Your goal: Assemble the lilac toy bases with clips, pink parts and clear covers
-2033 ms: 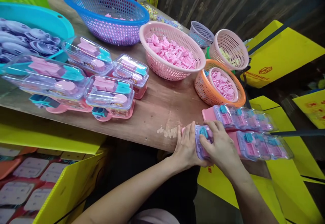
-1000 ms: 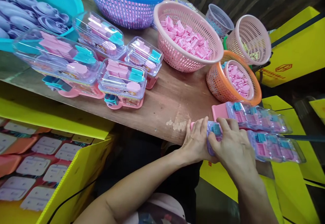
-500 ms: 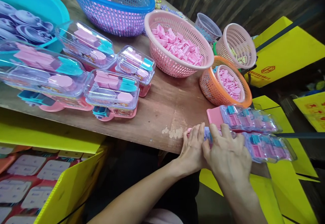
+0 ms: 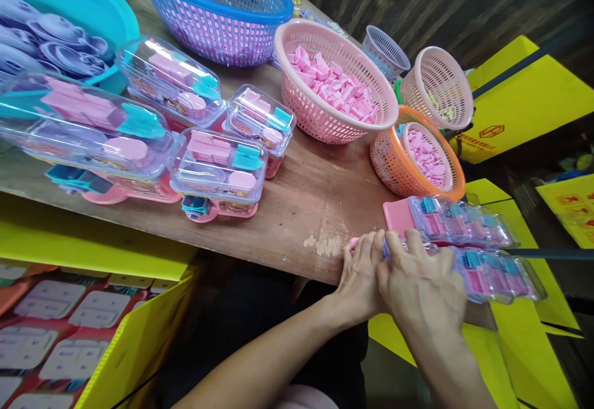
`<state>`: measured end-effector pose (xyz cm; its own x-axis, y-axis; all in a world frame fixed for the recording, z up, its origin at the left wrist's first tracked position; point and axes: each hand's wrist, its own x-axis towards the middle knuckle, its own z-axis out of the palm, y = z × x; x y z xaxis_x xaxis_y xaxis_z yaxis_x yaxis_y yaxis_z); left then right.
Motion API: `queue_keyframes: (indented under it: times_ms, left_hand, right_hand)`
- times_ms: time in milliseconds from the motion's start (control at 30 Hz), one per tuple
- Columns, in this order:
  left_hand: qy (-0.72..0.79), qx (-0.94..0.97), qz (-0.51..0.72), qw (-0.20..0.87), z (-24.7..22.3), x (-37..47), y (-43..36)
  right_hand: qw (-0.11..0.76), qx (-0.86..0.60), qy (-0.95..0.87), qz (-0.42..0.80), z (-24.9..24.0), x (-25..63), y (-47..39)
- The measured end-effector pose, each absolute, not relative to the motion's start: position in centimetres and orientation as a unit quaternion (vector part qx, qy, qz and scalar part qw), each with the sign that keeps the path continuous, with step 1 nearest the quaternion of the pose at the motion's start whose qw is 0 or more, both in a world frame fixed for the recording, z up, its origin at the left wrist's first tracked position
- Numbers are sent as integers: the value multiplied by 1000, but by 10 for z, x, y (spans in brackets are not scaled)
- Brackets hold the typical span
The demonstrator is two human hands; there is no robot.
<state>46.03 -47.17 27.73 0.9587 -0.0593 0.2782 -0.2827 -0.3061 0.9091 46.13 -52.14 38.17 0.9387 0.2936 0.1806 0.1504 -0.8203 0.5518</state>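
At the near right edge of the table both hands press on a pink and purple toy case with a clear cover. My left hand is closed around its left end, where a bit of pink shows past the fingers. My right hand lies over its top, fingers bent down onto it, hiding most of it. Directly right of that hand, more clear-covered toy cases with pink and teal parts stand in line. Behind them runs a second row of such cases, with a pink panel at its left end.
Several finished-looking clear toy cases stand at left beside a teal basin of purple pieces. Behind are a blue basket, a pink basket of pink parts and an orange basket. Yellow boxes flank the table.
The whole view has shifted slightly, so things appear a little further right. Both hands keep the same hold on the toy case.
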Motion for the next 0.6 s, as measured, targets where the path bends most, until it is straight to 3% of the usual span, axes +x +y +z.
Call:
queue_keyframes:
  times_ms: [300, 367, 500, 600]
  left_hand:
    - [-108, 810, 100, 567, 271, 461, -477]
    - [-107, 811, 98, 566, 271, 460, -478]
    - [-90, 826, 111, 545, 269, 469, -469]
    - [-73, 839, 113, 527, 274, 504, -442]
  right_hand:
    - [228, 959, 141, 91, 384, 474, -534]
    - [154, 974, 155, 68, 382, 480, -546]
    - [-86, 971, 216, 56, 371, 490, -573]
    - [-132, 952, 237, 138, 363, 498, -584]
